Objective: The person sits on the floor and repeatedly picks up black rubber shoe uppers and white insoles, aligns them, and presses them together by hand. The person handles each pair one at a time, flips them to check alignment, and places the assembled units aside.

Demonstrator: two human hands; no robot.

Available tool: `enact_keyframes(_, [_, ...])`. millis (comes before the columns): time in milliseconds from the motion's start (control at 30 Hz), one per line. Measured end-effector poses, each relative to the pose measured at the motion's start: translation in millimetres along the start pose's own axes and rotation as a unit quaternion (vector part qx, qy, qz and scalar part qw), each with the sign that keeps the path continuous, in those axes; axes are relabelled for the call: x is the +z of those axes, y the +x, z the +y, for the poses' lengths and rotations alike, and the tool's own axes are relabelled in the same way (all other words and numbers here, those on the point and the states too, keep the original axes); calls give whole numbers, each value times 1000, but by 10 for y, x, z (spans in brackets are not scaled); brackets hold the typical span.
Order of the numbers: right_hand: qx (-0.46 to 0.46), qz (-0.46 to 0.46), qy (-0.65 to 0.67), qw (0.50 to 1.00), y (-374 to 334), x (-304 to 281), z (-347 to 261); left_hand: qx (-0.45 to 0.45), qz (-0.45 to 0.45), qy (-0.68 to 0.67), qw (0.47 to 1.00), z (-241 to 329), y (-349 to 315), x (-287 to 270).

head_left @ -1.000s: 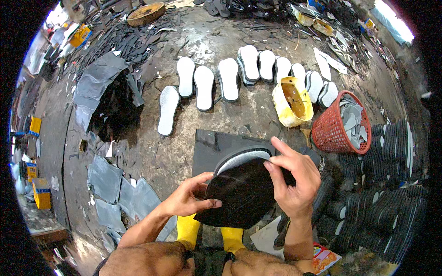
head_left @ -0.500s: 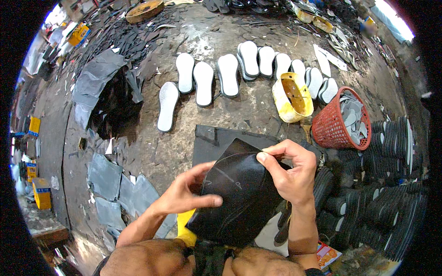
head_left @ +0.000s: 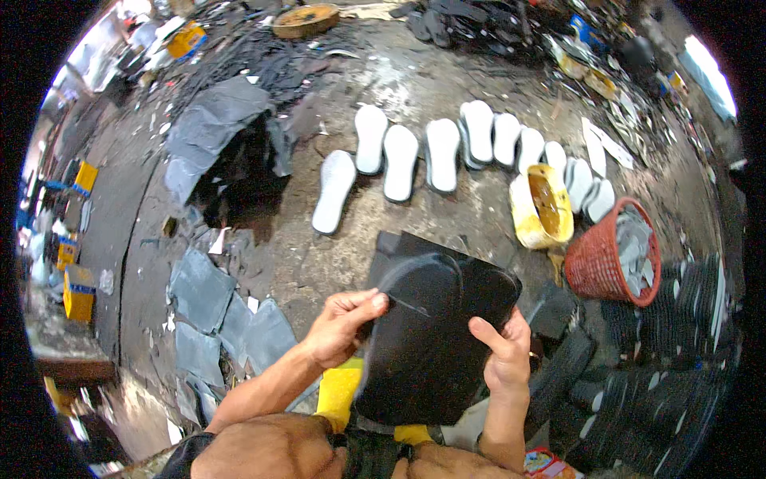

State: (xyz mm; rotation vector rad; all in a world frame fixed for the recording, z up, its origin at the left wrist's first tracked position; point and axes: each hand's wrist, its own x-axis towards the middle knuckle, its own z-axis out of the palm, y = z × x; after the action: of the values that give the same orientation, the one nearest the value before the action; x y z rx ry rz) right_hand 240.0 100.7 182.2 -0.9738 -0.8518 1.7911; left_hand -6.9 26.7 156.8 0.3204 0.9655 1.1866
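I hold a black rubber sheet (head_left: 435, 335) upright in front of me, above the floor. A faint sole-shaped outline shows on its upper part. My left hand (head_left: 343, 327) pinches the sheet's left edge between thumb and fingers. My right hand (head_left: 503, 355) grips its right edge, thumb on the front face. A second dark sheet (head_left: 391, 243) lies on the floor just behind the held one. Yellow footwear (head_left: 339, 391) shows below the sheet, between my forearms.
Several white shoe soles (head_left: 399, 160) lie in a row on the concrete floor. A yellow tub (head_left: 542, 207) and a red basket (head_left: 610, 255) of grey pieces stand at the right. Stacks of black soles (head_left: 678, 319) fill the right side. Grey sheet scraps (head_left: 215, 295) lie left.
The sheet has turned in my hands: a rounded dark face showed before, now a flatter rectangular face is toward me. My right hand slid from the top edge down to the right edge.
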Motion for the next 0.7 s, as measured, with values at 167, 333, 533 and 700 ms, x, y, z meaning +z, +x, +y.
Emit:
enact_keyframes(167, [-2,-9,-66,998,117,69,313,-61,70,-24,995,-110,34,-221])
enact_keyframes(333, [-7,148,-254,956,64,82,528,136,272,-35,952,517,-140,-1089])
enact_keyframes(533, [28,52,-294,954,-61,19,694,385,315,-95,862,2359,-256,-2048])
enact_keyframes(700, [11,43,-358,933,-236,146,759,370,454,245,773,1646,-479,-2971])
